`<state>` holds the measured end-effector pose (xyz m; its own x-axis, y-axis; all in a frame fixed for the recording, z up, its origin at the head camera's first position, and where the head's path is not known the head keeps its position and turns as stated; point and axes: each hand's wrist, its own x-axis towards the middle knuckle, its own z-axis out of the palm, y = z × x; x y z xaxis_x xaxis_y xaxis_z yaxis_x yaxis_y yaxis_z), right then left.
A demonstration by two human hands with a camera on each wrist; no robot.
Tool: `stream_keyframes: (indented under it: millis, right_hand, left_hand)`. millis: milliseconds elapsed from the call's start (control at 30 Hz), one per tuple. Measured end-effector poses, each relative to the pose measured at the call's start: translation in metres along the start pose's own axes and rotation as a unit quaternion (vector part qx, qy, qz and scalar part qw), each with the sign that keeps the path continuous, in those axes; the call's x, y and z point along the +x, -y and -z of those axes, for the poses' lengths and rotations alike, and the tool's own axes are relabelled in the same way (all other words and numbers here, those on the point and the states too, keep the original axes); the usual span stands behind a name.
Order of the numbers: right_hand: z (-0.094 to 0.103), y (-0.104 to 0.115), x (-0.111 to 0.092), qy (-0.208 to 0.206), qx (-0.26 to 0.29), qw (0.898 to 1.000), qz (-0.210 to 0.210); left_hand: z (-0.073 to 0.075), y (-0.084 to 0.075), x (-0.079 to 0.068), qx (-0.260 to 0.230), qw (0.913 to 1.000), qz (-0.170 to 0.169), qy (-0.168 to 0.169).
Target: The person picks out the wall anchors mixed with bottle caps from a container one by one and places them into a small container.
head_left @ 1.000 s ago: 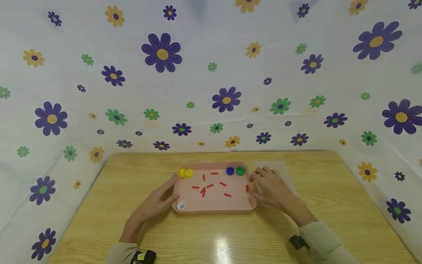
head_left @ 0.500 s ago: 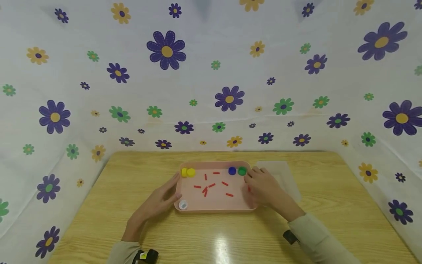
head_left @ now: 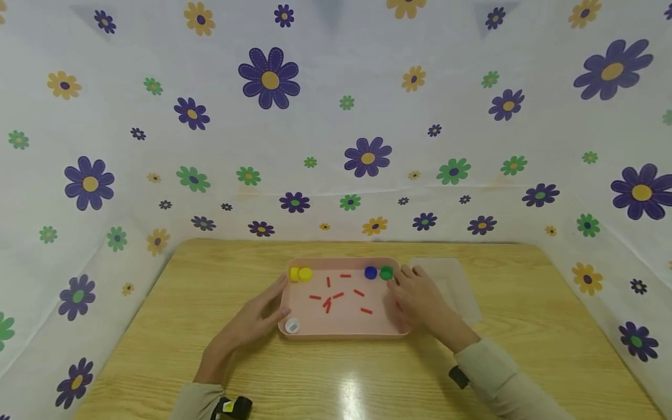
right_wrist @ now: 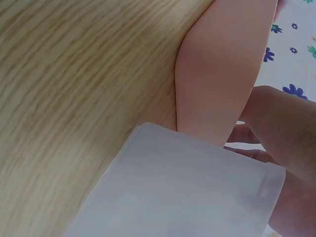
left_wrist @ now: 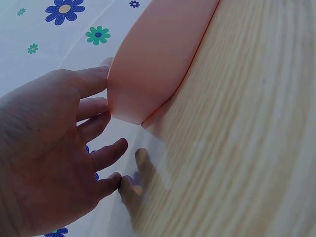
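Observation:
A shallow pink tray (head_left: 343, 335) lies on the table, with several short red sticks (head_left: 345, 276) scattered over its floor. My left hand (head_left: 254, 318) rests against the tray's left side, fingers and thumb spread along the rim; in the left wrist view fingertips touch the edge of the pink wall (left_wrist: 148, 64). Over the right rim reaches my right hand (head_left: 420, 297), fingers bent down inside, near a green round cap (head_left: 386, 273). Its fingertips are mostly hidden, and I cannot tell whether they hold a stick.
Beside the green cap sits a blue cap (head_left: 370, 272). Two yellow caps (head_left: 304, 274) occupy the back left corner, and a white round piece (head_left: 292, 325) the front left. A translucent lid (head_left: 462, 286) lies right of the tray. Flower-patterned cloth (head_left: 336, 128) surrounds the table.
My right hand has moved left across the tray's right rim. The red stick at that end, visible before, is out of sight at the hand. My left hand stays on the tray's left side.

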<state>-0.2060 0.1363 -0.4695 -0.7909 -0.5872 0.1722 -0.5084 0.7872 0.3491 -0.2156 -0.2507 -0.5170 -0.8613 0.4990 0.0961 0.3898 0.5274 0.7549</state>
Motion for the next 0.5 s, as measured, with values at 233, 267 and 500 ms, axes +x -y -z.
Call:
stream_keyframes:
  millis: [233, 267, 500]
  right_hand:
    - [-0.001, 0.002, 0.008, 0.008, -0.035, 0.999, 0.016]
    - [-0.001, 0.002, 0.009, 0.012, -0.042, 0.999, 0.016]
    - [-0.003, 0.004, 0.013, 0.037, -0.051, 0.998, 0.009]
  left_hand:
    - [-0.001, 0.004, -0.001, -0.002, 1.0000, -0.008, -0.003]
    - [-0.001, 0.004, -0.001, -0.004, 1.0000, -0.009, -0.002]
    - [0.001, 0.001, -0.001, -0.006, 1.0000, -0.005, -0.001]
